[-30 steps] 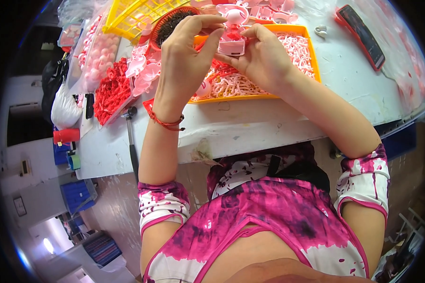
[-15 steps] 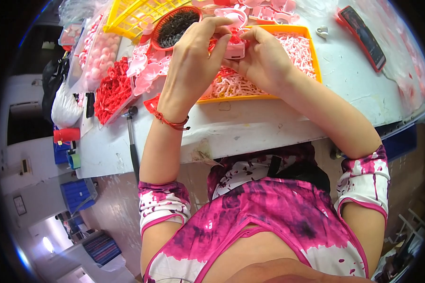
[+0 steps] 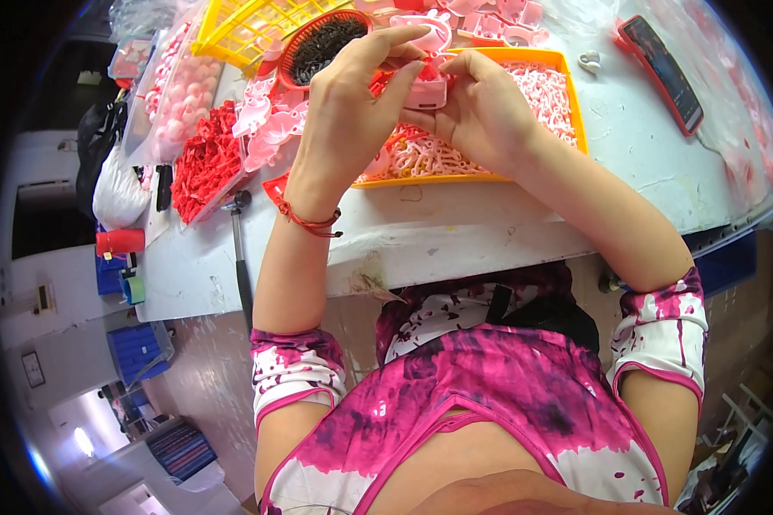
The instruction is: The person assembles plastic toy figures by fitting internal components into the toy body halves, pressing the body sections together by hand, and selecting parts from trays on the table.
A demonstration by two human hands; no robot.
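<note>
Above a yellow tray of small pink plastic pieces, both hands meet at a small pink plastic part with a red piece at its top. My right hand is closed around the pink part from the right, fingers beneath it. My left hand is closed from the left, thumb and fingertips at the red piece. Its fingers partly hide where they grip. A round basket of black small parts stands just beyond my left hand. Behind the held part lies a pink animal-shaped shell.
A clear tray of red pieces and pink shells lie left of my left forearm. A hammer rests near the table's front edge. A yellow crate stands far left. A phone and a small white piece lie right.
Little differs. The left hand has shifted very slightly, and its index finger reaches a bit further over the part. The part stays in both hands.
</note>
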